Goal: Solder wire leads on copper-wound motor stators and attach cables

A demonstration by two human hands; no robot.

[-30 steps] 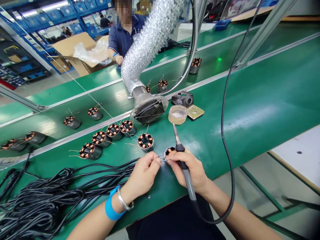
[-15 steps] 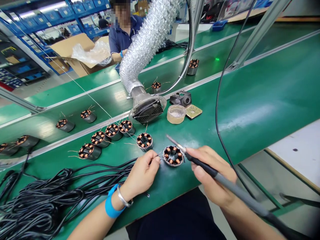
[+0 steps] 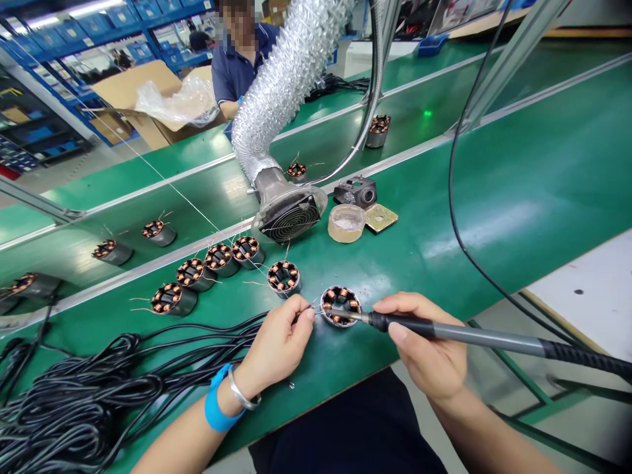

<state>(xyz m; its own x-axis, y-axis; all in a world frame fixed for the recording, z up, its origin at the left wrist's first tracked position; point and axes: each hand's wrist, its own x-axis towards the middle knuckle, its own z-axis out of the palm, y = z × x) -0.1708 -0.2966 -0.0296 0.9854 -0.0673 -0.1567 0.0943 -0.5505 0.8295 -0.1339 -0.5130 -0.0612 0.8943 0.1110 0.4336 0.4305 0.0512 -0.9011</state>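
Observation:
My right hand (image 3: pixel 429 349) grips a soldering iron (image 3: pixel 459 332) by its dark handle. Its tip reaches left over a copper-wound motor stator (image 3: pixel 344 295), close to the stator's left rim; contact is unclear. My left hand (image 3: pixel 279 345) is closed in a pinch on thin wire ends (image 3: pixel 317 309) at the stator's left side. Black cable runs up behind this hand, and the fingers hide where it joins the wires. Another stator (image 3: pixel 284 279) stands just beyond my left fingertips, its thin leads sticking out.
Several stators (image 3: pixel 174 299) stand in a row at left. More sit on the belt (image 3: pixel 222 197) behind. Coiled black cables (image 3: pixel 74 395) cover the left front. A fume extractor hood (image 3: pixel 290 214), a round pot (image 3: pixel 346 224) and an iron stand (image 3: pixel 356 191) are beyond. A person (image 3: pixel 241 59) is opposite.
My right hand has swung the soldering iron's tip down and left over the stator, levelling its handle. The left hand keeps its pinch. Stators on the belt have shifted left.

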